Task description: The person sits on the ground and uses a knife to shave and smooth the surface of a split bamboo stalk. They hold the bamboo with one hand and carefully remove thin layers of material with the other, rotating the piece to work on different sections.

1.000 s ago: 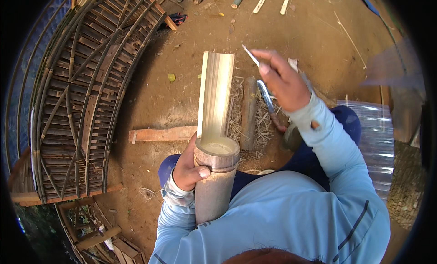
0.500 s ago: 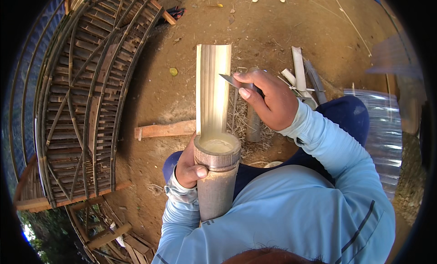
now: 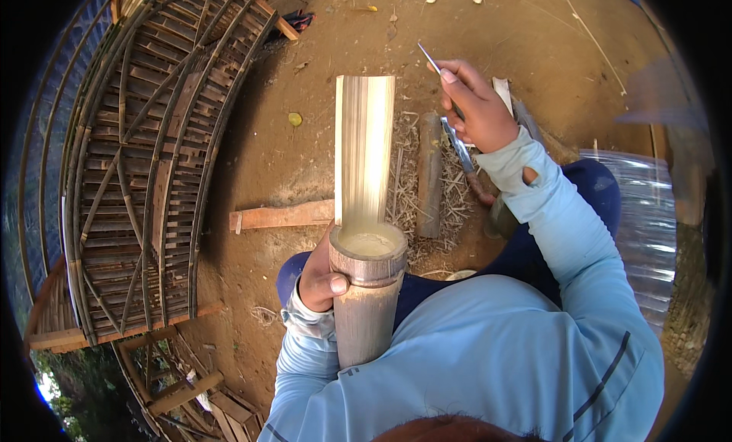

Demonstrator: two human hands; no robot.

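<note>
A cut bamboo piece [image 3: 368,320] leans against my body, its round cup-like section below a tall, half-round split wall [image 3: 364,148] that points away from me. My left hand [image 3: 320,280] is wrapped round its side just under the rim, thumb on the front; the other fingers are hidden behind it. My right hand [image 3: 480,106] grips a small knife [image 3: 431,59] by its handle, blade pointing up and to the left. The blade is apart from the bamboo, beyond and right of the split wall's top.
On the ground lie a bamboo length [image 3: 429,175] amid shavings [image 3: 454,213], a larger blade [image 3: 459,146] with a brown handle, and a wooden plank [image 3: 282,215]. A slatted bamboo frame [image 3: 145,167] stands at left. Clear corrugated sheeting [image 3: 637,221] is at right.
My right hand has lifted the knife away from the split wall, up and to the right, turning the blade upward. My left hand keeps its hold on the bamboo.
</note>
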